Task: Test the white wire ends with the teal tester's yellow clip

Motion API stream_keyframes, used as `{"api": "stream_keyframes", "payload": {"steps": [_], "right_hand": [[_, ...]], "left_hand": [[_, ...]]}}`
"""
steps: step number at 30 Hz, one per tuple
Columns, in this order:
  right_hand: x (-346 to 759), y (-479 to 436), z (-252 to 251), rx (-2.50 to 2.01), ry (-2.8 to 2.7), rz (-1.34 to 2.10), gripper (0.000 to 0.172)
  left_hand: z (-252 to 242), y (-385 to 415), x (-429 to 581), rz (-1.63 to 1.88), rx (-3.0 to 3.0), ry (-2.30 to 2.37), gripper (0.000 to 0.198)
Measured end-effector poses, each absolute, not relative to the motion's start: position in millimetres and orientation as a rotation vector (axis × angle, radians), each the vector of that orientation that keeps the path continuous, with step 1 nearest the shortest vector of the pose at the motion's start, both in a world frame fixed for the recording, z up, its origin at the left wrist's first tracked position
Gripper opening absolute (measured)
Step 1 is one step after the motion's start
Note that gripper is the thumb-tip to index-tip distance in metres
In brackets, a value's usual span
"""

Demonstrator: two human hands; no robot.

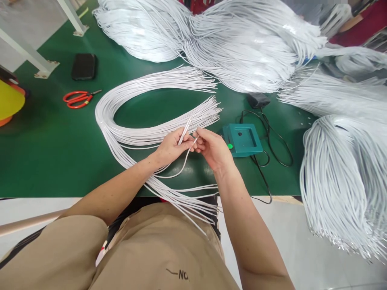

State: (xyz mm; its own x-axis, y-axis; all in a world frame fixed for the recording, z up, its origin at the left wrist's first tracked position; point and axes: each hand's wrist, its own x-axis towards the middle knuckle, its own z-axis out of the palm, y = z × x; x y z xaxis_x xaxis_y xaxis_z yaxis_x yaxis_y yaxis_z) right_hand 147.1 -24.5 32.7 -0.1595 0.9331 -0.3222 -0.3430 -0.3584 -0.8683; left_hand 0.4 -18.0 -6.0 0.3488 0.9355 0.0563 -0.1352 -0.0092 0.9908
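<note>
My left hand [171,147] is closed around a thin white cable [185,131] whose end sticks up past my fingers. My right hand [213,148] pinches the same cable's other end close to the left fingertips. The cable loops down below both hands [178,173]. Right behind my hands lies a curved bundle of white cables [121,100] on the green table [51,153], its cut ends fanning out toward the right. More strands of that bundle hang over the table's front edge onto my lap.
A teal box [243,139] with a green button and black cord sits right of my hands. Red scissors [79,98] and a black phone [84,66] lie at the left. Big white cable heaps [242,44] fill the back; another heap [341,181] hangs at the right.
</note>
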Motion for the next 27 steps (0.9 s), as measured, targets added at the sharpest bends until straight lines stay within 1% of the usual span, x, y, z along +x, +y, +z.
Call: {"api": "stream_keyframes", "payload": {"steps": [3, 6, 9, 12, 14, 16, 18, 19, 23, 25, 27], "right_hand": [[151, -26, 28, -1.022, -0.737, 1.771, 0.035], [153, -31, 24, -0.995, -0.66, 1.772, 0.034], [152, -36, 22, -1.063, -0.668, 1.665, 0.032], [150, -38, 22, -1.185, -0.793, 1.47, 0.032], [149, -38, 22, -1.259, -0.903, 1.35, 0.028], [149, -38, 20, -1.333, -1.03, 1.231, 0.02], [148, -38, 17, -1.422, -1.229, 1.016, 0.012], [148, -39, 14, -1.463, -1.361, 0.85, 0.012], [151, -40, 6, -1.472, -1.964, 0.08, 0.026], [156, -39, 4, -1.424, -2.188, -0.127, 0.031], [164, -36, 6, -1.404, -2.308, -0.168, 0.03]], "left_hand": [[-6, -18, 0, 1.036, 1.263, 0.821, 0.028], [-5, -18, 1, 1.048, 1.237, 0.822, 0.026], [-4, -17, 1, 1.063, 1.226, 0.828, 0.023], [-4, -17, 0, 1.068, 1.242, 0.82, 0.019], [-4, -17, 0, 1.031, 1.253, 0.812, 0.03], [-3, -18, 1, 0.978, 1.233, 0.798, 0.038], [-3, -19, 1, 0.941, 1.139, 0.77, 0.036], [-2, -19, 1, 0.918, 1.057, 0.75, 0.035], [0, -15, -2, 0.774, 0.668, 0.693, 0.037], [-1, -12, -3, 0.737, 0.598, 0.698, 0.037], [-3, -10, -3, 0.752, 0.67, 0.751, 0.039]]}}
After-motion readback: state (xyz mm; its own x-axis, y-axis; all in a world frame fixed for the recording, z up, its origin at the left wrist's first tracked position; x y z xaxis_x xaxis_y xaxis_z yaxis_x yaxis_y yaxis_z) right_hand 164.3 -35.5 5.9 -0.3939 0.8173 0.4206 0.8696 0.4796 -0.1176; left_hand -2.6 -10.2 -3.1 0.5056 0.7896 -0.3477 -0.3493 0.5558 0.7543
